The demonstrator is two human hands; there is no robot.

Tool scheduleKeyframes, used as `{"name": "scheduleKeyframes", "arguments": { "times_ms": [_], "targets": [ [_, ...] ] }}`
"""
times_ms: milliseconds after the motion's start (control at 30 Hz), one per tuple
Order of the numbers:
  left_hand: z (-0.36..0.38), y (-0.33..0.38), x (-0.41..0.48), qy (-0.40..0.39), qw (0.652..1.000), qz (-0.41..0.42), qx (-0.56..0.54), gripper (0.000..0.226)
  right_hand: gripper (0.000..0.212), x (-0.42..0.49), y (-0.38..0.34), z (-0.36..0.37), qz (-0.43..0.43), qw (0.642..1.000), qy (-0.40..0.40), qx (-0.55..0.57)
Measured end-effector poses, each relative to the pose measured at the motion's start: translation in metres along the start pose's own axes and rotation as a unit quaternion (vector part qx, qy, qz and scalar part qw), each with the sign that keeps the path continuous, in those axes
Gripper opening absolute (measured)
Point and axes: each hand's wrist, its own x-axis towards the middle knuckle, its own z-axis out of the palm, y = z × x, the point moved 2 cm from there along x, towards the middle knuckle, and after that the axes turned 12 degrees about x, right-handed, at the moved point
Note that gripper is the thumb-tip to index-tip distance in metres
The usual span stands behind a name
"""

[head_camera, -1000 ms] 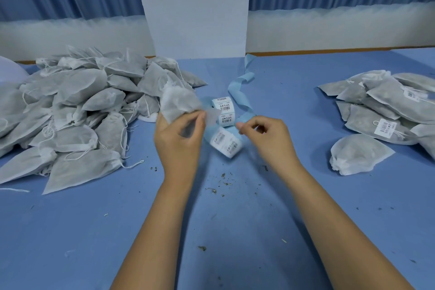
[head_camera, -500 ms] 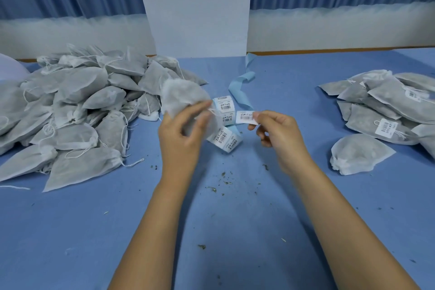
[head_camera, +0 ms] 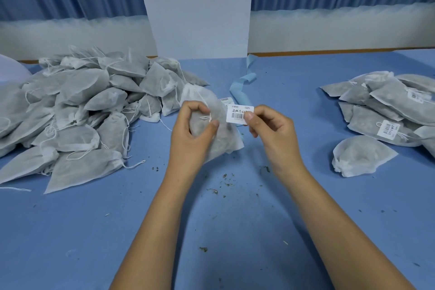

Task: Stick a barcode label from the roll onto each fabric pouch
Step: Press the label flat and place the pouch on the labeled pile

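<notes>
My left hand (head_camera: 190, 132) grips a grey fabric pouch (head_camera: 221, 134) with a white drawstring, held just above the blue table at the centre. My right hand (head_camera: 270, 129) pinches a white barcode label (head_camera: 237, 113) by its right end, right beside the pouch's upper edge. The label roll is mostly hidden behind the pouch; only a bit of its labelled strip (head_camera: 226, 100) and its blue backing tape (head_camera: 240, 88) show behind my hands.
A large heap of unlabelled pouches (head_camera: 77, 113) fills the left of the table. A smaller stack of labelled pouches (head_camera: 386, 110) lies at the right, with one pouch (head_camera: 362, 155) in front of it. A white board (head_camera: 197, 7) stands behind. Herb crumbs (head_camera: 226, 181) dot the table.
My right hand peeled a label off the roll and brought it up next to the pouch. My left hand lowered the pouch toward the centre, and it now covers the roll.
</notes>
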Motion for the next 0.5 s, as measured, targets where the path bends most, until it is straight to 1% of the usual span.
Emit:
{"name": "scheduleKeyframes", "arguments": {
  "times_ms": [67, 200, 267, 367, 500],
  "targets": [
    [0.0022, 0.0025, -0.0025, -0.036, 0.999, 0.018, -0.002, 0.029, 0.023, -0.0004, 0.0003, 0.0023, -0.001, 1.000, -0.007, 0.008],
    [0.0049, 0.0043, -0.0047, -0.085, 0.996, 0.034, -0.022, 0.047, 0.023, 0.0012, 0.0017, 0.0010, -0.004, 1.000, 0.001, -0.005],
    [0.0061, 0.0033, -0.0051, -0.099, 0.994, 0.030, -0.026, 0.052, 0.022, 0.0008, 0.0025, 0.0002, -0.006, 1.000, -0.003, -0.014],
    [0.0077, 0.0011, -0.0057, -0.106, 0.994, 0.017, -0.028, 0.053, 0.014, -0.0016, 0.0044, 0.0033, -0.004, 0.998, -0.021, -0.053],
    [0.0093, -0.0015, -0.0053, -0.123, 0.992, 0.007, -0.039, 0.062, 0.024, -0.0033, 0.0070, 0.0066, 0.008, 0.995, -0.033, -0.098]
  ]
}}
